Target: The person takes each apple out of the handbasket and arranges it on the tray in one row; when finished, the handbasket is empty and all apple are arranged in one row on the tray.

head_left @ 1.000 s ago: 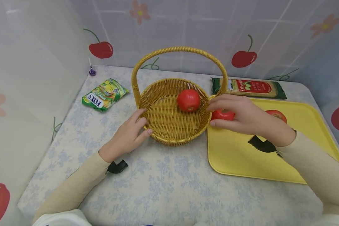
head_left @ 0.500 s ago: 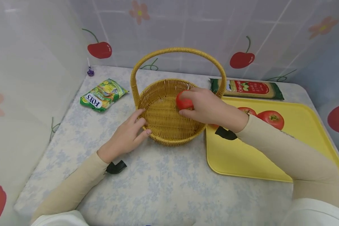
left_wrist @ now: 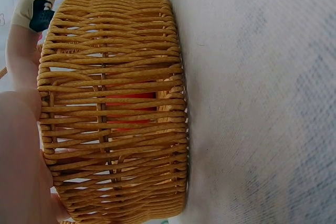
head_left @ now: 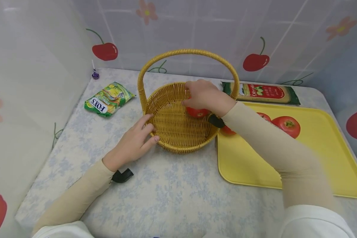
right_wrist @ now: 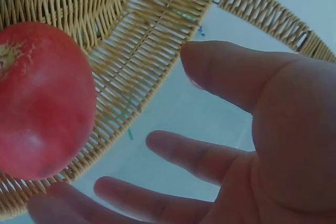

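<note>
My left hand (head_left: pixel 134 142) holds the left rim of the yellow wicker basket (head_left: pixel 178 148), its fingers hooked over the edge. A red tomato (head_left: pixel 197 112) lies inside, toward the right wall, and is partly hidden by my right hand (head_left: pixel 205 94). In the right wrist view that hand's fingers are spread and loosely bent, apart from the tomato (right_wrist: pixel 47 103), with nothing held between them. The left wrist view shows the woven basket side (left_wrist: pixel 113 114) close up, with red showing through the gaps.
A yellow tray (head_left: pixel 256 168) right of the basket bears more tomatoes (head_left: pixel 287 125), some partly behind the right forearm. A pack of noodles (head_left: pixel 261 93) lies behind it. A green FOX'S candy bag (head_left: pixel 108 99) and a lollipop (head_left: pixel 95 74) lie at left. The tall handle (head_left: pixel 188 52) arches over the basket.
My right hand has moved left from the basket's right rim to over the tomato inside, then slightly toward the far wall. My left hand stays on the rim.
</note>
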`<state>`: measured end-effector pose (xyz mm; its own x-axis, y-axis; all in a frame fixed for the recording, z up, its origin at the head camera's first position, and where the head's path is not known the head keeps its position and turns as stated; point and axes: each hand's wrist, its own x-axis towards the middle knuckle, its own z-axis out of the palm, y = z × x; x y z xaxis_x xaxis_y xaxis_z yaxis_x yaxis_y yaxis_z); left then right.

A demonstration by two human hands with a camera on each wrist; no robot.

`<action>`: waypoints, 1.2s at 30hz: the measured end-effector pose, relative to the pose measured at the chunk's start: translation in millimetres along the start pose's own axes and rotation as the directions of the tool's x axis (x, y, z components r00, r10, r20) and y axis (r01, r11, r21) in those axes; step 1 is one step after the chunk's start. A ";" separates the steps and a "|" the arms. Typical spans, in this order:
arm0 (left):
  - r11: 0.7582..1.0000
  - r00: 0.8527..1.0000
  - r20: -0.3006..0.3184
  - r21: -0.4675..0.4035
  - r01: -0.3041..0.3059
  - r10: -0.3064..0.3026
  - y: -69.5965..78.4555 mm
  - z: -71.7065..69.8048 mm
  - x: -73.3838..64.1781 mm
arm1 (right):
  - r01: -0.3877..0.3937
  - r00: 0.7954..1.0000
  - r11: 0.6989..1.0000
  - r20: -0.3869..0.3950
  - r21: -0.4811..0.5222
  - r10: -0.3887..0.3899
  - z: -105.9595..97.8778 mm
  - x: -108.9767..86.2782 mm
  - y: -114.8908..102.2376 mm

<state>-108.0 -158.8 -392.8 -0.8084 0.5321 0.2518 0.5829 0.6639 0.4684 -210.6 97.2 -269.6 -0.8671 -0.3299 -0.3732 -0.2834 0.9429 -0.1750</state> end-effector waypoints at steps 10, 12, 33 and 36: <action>1.000 1.000 -0.004 0.006 -0.003 0.003 -0.4 1.4 -0.3 | -0.081 0.997 0.996 -0.021 -0.047 0.080 7.4 15.7 4.7; 1.000 1.000 -0.002 0.005 -0.002 0.002 -0.2 1.2 -0.4 | -0.076 0.997 0.995 -0.023 -0.070 0.075 9.8 18.1 7.5; 1.000 1.000 -0.001 0.010 0.004 -0.004 0.5 0.0 -0.5 | 0.008 0.999 1.000 0.050 -0.023 -0.007 17.7 23.5 17.7; 1.000 1.000 0.000 0.012 0.004 -0.004 0.3 -0.2 -0.4 | 0.025 0.997 1.000 0.075 -0.005 -0.025 18.3 23.5 20.1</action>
<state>-107.5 -159.0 -392.6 -0.8107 0.5296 0.2498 0.5806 0.6721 0.4594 -229.2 107.7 -298.6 -0.8267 -0.3554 -0.4362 -0.3068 0.9346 -0.1801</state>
